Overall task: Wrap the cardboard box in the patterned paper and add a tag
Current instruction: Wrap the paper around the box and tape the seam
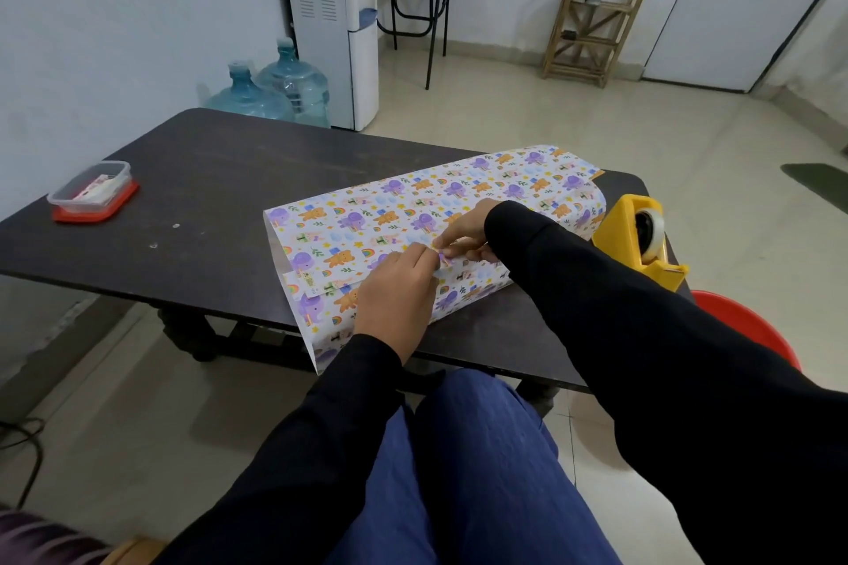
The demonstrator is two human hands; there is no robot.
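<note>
Patterned paper (404, 206) with purple elephants and orange bears lies folded over the cardboard box on the dark table (206, 179). The box is almost wholly hidden; only a brown corner (598, 174) peeks out at the far right. My left hand (397, 289) rests flat on the paper's seam near the front edge. My right hand (463, 232) meets it there, its fingertips pinching a small piece at the overlapping paper edge. A loose flap of paper hangs over the table's front edge.
A yellow tape dispenser (642, 239) stands at the table's right end. A clear container on a red lid (94, 193), holding small cards, sits at the left. Water bottles (275, 92), a dispenser, a wooden rack and a red stool (752, 326) surround the table.
</note>
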